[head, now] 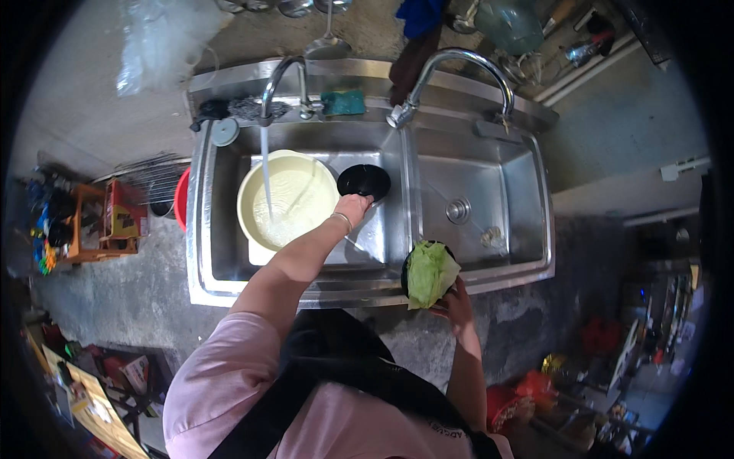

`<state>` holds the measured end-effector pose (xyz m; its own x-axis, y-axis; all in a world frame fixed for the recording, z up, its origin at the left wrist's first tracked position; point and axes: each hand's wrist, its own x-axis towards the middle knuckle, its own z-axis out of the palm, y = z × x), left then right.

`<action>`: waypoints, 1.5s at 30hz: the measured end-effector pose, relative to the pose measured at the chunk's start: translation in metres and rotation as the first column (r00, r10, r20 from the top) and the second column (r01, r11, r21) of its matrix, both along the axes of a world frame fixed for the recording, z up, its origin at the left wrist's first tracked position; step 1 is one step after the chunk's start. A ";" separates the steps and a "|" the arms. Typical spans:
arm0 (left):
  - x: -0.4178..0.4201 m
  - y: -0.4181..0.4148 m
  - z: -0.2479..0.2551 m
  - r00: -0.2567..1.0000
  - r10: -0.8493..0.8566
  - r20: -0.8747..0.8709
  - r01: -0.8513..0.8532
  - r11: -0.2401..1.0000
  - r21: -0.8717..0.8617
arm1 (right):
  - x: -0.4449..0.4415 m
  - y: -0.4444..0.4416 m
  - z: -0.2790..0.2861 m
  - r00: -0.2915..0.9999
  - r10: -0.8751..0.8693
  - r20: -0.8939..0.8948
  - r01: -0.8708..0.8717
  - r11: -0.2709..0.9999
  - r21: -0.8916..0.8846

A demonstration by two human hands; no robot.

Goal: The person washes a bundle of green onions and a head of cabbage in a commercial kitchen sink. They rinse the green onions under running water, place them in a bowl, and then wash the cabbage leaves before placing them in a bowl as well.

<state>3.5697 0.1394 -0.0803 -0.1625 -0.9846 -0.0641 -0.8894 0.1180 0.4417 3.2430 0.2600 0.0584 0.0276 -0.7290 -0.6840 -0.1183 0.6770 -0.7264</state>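
Observation:
My left hand (354, 207) grips the near rim of a black bowl (364, 180) in the left basin of a steel double sink. Beside that bowl stands a cream-coloured plastic basin (289, 198) holding water, and a stream falls into it from the left faucet (285, 72). My right hand (457, 305) supports a second dark bowl (405, 276) from its right side. Lettuce leaves (430, 272) fill this bowl, which is held over the sink's front edge near the divider.
The right basin (519, 189) has a drain (458, 210) and a small wet clump (492, 237). Above it arches a second faucet (467, 53). A green scouring pad (343, 102) and steel wool (252, 109) lie on the back ledge. A red tub (182, 199) stands left of the sink.

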 end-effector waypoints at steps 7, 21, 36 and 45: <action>-0.040 0.029 0.110 0.801 -0.207 -0.562 -0.008 0.935 -0.355 | -0.003 0.000 -0.049 0.990 -0.073 0.124 0.065 0.996 0.063; 0.038 0.111 0.160 0.732 0.206 -0.649 -0.380 0.915 -0.138 | 0.195 -0.084 0.041 0.920 0.374 -0.119 -0.392 0.869 -0.302; 0.097 0.201 0.141 -0.636 0.044 -0.770 -0.353 0.871 0.341 | 0.228 -0.076 0.038 0.793 0.605 0.068 -0.582 0.786 -0.208; 0.117 0.242 0.152 -0.789 -0.079 -0.609 -0.292 0.920 0.260 | 0.222 -0.079 0.050 0.731 0.616 0.295 -0.627 0.776 -0.068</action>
<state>3.6871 0.3812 0.0718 0.3815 -0.9180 -0.1088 0.9059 0.3479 0.2414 3.4652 0.1811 0.1082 0.6625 -0.4564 -0.5940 -0.3137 0.5511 -0.7732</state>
